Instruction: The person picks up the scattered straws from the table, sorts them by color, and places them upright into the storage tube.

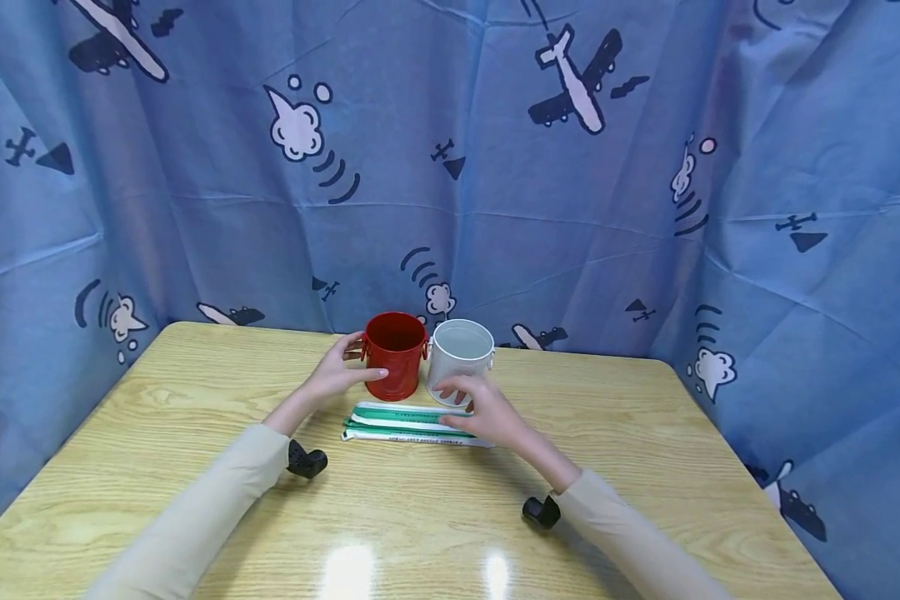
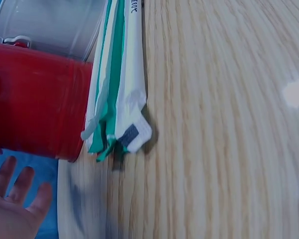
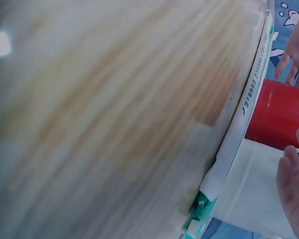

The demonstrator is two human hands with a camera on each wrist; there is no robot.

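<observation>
A small red bucket (image 1: 393, 375) with side handles stands beside a white bucket (image 1: 461, 342) at the table's far side. Several long, thin packets (image 1: 412, 423) in white and green wrappers lie side by side in front of both. My left hand (image 1: 333, 371) is at the red bucket's left side, thumb across its front; in the left wrist view its fingers (image 2: 27, 184) are spread beside the bucket. Over the packets' right end hovers my right hand (image 1: 487, 408), in front of the white bucket. In the right wrist view its loosely bent fingers (image 3: 291, 184) hold nothing.
The wooden table (image 1: 420, 517) has rounded far corners and shiny reflections toward the front. A blue curtain (image 1: 420, 208) printed with planes hangs close behind the buckets and along the sides. Black wrist devices (image 1: 307, 461) sit below both sleeves.
</observation>
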